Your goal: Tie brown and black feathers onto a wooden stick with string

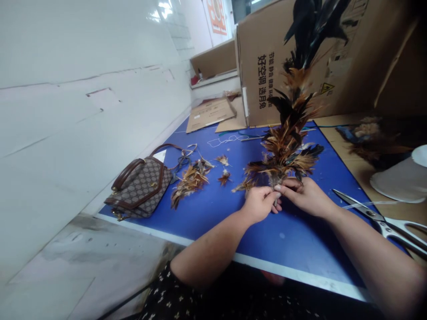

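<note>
A tall bunch of brown and black feathers [283,142] stands upright over the blue table, with long glossy black feathers at its top. My left hand [262,203] is closed around the lower end of the bunch. From the other side, my right hand [302,195] pinches the same base, its thumb meeting the left thumb. The stem between my fingers is mostly hidden. Left of my hands lie a loose heap of brown feathers [191,178] and two small feather tufts, one of them a reddish-brown tuft [224,178].
A patterned handbag [142,189] sits at the table's left edge by the white wall. Scissors [376,218] and a white spool [400,178] lie at the right. A large cardboard box [255,80] stands behind, beside flat cardboard [210,113] and white string [227,141].
</note>
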A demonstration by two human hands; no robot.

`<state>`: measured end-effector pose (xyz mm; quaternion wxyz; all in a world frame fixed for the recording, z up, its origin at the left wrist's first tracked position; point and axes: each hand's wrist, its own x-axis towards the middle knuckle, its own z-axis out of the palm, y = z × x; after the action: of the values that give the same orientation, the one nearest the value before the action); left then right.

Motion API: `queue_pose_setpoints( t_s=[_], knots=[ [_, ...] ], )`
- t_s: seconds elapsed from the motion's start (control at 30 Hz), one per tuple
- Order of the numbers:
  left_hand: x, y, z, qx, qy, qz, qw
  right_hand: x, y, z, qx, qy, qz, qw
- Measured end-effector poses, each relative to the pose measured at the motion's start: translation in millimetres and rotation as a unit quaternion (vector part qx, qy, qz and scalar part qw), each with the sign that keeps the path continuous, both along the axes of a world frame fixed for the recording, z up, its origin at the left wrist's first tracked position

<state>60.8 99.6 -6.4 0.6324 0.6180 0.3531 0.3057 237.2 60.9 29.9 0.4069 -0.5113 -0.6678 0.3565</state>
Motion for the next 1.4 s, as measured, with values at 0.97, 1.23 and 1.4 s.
queue_pose_setpoints(
  t_s=[0.97,1.23,1.4],
  knots=[
    [-5,-4,0.5,0.1,0.005,-0.041,0.994,-9,-6,7.4,0.04,0.022,-0.035,0.998],
    [-3,-4,-4.3,0.18,0.0,-0.02,0.984,-4,-6,12.9,0.132,-0.038,-0.113,0.984],
    [-2,1,-9.5,0.205,-0.015,0.006,0.979,8,-3,10.0,0.153,-0.064,-0.184,0.969]
  ],
)
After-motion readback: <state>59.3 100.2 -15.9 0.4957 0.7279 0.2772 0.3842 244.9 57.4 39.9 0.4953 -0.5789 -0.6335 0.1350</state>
